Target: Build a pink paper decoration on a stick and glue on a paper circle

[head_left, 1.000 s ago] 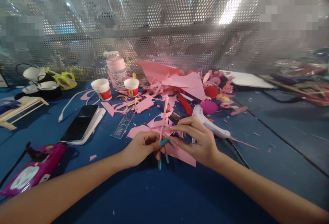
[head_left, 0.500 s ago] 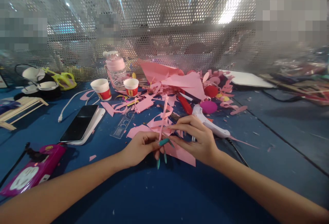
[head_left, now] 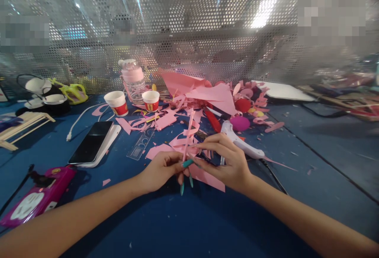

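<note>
Barely a shift here! The left hand (head_left: 166, 171), left of the glue gun (head_left: 244, 146), holds exactly where it was half a second ago, thumb and fingers pinched tight on the lower end of the pink strip (head_left: 189, 133). That strip stands up from the grip, top tipping slightly right, left of the glue gun and clear of it, at the same lean as before.

Now the right hand (head_left: 229, 163), just on the near side of the glue gun: there's the small change! Its thumb tip has edged in toward the left thumb, and the nail that pointed downward now lies more sideways. Finger and thumb make a narrow gap right at the strip; whether they're actually gripping it, I cannot tell.

Around them, everything sits tight. The pink sheet (head_left: 213, 97) is beyond the glue gun, over a heap of scraps; the purple disc (head_left: 240, 123) is just behind it. Far to the gun's left, the phone (head_left: 91, 141) hasn't budged, nor has the clear ruler (head_left: 140, 145) between phone and gun, nor the paper cups (head_left: 117, 104), out past the ruler on that same left side.
</note>
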Action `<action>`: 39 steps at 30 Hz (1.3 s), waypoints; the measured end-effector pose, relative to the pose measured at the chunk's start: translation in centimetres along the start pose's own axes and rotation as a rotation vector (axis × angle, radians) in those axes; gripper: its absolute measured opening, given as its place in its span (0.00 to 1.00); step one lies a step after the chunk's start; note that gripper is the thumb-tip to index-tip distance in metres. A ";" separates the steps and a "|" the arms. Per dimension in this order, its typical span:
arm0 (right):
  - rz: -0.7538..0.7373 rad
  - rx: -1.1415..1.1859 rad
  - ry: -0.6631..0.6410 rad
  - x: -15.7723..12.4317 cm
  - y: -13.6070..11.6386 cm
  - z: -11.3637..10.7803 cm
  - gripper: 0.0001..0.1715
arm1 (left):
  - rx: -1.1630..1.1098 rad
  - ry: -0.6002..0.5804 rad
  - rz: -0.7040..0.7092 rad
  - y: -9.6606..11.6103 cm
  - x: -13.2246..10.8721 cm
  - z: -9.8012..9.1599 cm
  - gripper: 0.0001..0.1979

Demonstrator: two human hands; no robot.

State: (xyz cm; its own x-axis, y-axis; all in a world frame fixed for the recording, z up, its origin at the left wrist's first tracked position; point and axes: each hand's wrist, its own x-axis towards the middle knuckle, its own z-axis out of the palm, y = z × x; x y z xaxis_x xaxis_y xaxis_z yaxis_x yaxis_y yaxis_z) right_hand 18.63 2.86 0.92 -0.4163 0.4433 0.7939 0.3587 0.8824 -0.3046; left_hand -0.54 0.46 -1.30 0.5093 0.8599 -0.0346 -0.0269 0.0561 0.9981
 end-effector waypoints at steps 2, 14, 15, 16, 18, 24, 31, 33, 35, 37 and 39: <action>-0.006 -0.005 0.004 0.0 0.0 0.0 0.14 | 0.003 0.000 -0.005 0.1 0.0 0.0 0.12; -0.034 -0.044 -0.002 -0.1 0.0 0.0 0.13 | 0.016 -0.014 0.024 0.0 0.0 0.0 0.11; -0.038 -0.044 -0.003 -0.1 0.1 0.0 0.13 | 0.019 -0.017 0.028 -0.1 0.0 -0.1 0.11; -0.043 -0.043 -0.004 0.0 0.1 0.0 0.13 | 0.020 -0.020 0.030 -0.1 0.0 -0.1 0.11; -0.054 -0.044 -0.007 0.0 0.2 -0.1 0.14 | 0.018 -0.025 0.031 -0.1 0.0 -0.1 0.11; -0.074 -0.041 -0.016 0.2 0.2 -0.3 0.14 | 0.003 -0.027 0.020 -0.1 0.0 -0.1 0.11; -0.045 0.003 0.002 0.3 0.2 -0.4 0.15 | -0.018 0.005 -0.013 -0.1 0.2 -0.1 0.13; -0.047 0.000 -0.001 0.3 0.1 -0.4 0.15 | -0.013 0.016 -0.011 0.0 0.2 -0.1 0.13; -0.049 -0.007 -0.010 0.3 0.0 -0.4 0.15 | -0.010 0.022 -0.007 0.1 0.2 -0.1 0.14; -0.041 -0.010 -0.016 0.2 -0.1 -0.4 0.15 | -0.020 0.029 -0.008 0.2 0.2 0.0 0.14; -0.029 -0.013 -0.014 0.2 -0.1 -0.3 0.15 | -0.034 0.028 -0.014 0.2 0.2 0.0 0.13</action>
State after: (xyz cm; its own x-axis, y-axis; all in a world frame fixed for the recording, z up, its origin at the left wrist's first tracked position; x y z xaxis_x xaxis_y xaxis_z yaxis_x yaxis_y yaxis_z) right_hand 18.78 2.82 1.23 -0.4382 0.4197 0.7949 0.3568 0.8929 -0.2747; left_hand -0.42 0.67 -1.10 0.4855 0.8728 -0.0508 -0.0490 0.0852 0.9952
